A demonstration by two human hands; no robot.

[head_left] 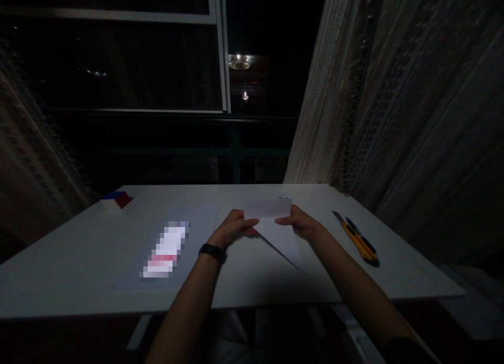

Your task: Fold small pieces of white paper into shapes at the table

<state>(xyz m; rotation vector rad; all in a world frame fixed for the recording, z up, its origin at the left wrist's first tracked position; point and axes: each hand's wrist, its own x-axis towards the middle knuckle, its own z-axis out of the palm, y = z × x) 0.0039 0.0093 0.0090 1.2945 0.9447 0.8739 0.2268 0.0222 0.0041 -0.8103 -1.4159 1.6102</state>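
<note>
A folded sheet of white paper (271, 228) is held over the middle of the table, its upper part creased across and a lower corner pointing down to the right. My left hand (236, 226), with a dark band on its wrist, pinches the left edge, thumb on the front. At the right edge my right hand (298, 220) grips the same sheet, its thumb also lying on the front. Behind the paper, most fingers of both hands are hidden.
On the white table (244, 296), a blurred-out bright phone-like object (165, 250) lies on a larger pale sheet (132, 272) at left. A colored cube (116, 200) sits at the back left. Rightward are a yellow utility knife (357, 241) and a dark pen (361, 235). Curtains (315, 86) flank the window.
</note>
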